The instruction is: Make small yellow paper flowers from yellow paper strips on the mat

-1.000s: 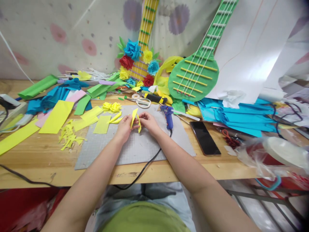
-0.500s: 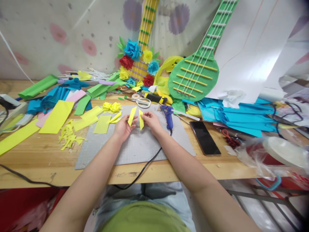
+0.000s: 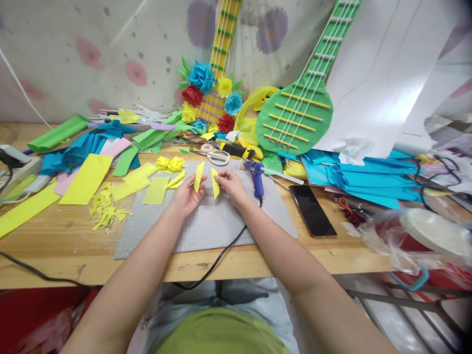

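Note:
My left hand (image 3: 186, 195) pinches a long yellow paper petal (image 3: 198, 177) and holds it upright above the grey cutting mat (image 3: 210, 221). My right hand (image 3: 231, 186) pinches a shorter yellow paper petal (image 3: 215, 183) just to its right. The two pieces are a small gap apart. Two finished yellow paper flowers (image 3: 170, 162) lie at the mat's far left corner, with loose yellow petals (image 3: 176, 179) beside them.
A blue glue gun (image 3: 256, 176) lies right of my hands, its black cord (image 3: 217, 258) running off the table's front edge. Scissors (image 3: 217, 156), a black phone (image 3: 312, 210), yellow scraps (image 3: 106, 206), coloured paper sheets and two paper guitars (image 3: 295, 115) crowd the table.
My hands pulled apart: the two yellow pieces, held together a second ago, are now separate, one in each hand. Since half a second ago they have barely shifted.

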